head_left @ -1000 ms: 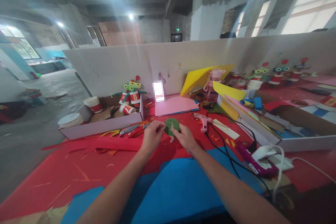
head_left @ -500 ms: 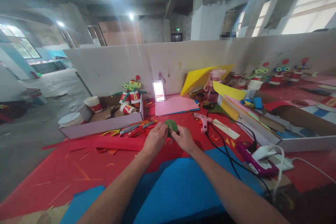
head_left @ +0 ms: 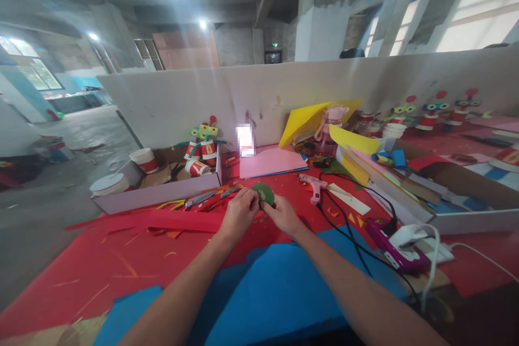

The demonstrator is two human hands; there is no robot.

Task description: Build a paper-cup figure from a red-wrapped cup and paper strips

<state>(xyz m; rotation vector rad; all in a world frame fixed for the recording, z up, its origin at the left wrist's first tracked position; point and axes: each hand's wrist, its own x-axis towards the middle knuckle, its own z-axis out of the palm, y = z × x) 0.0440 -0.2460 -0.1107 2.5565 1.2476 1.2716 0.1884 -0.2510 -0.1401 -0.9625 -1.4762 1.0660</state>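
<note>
A round green paper disc [head_left: 264,190] with a pale patch on its face is held up over the red table cover. My right hand [head_left: 283,213] pinches its lower right edge between thumb and fingers. At the disc's left side is my left hand [head_left: 242,208], its fingers curled together; whether they grip anything is hidden. To the right of my hands lies a pink hot glue gun [head_left: 315,186] with a black cord. Left of them, scissors [head_left: 199,198] and a red paper strip [head_left: 184,221] lie on the table.
Blue sheets [head_left: 279,286] cover the near edge. A white box [head_left: 162,192] with paper cups stands left, another box [head_left: 466,223] with paper scraps right. A purple power strip [head_left: 399,251] trails cords at right. Pink paper [head_left: 271,161] lies ahead, before a white partition [head_left: 182,92].
My left fingers have shifted slightly left off the disc's face, showing more of its pale patch. The disc has tilted a little; my right hand still holds it.
</note>
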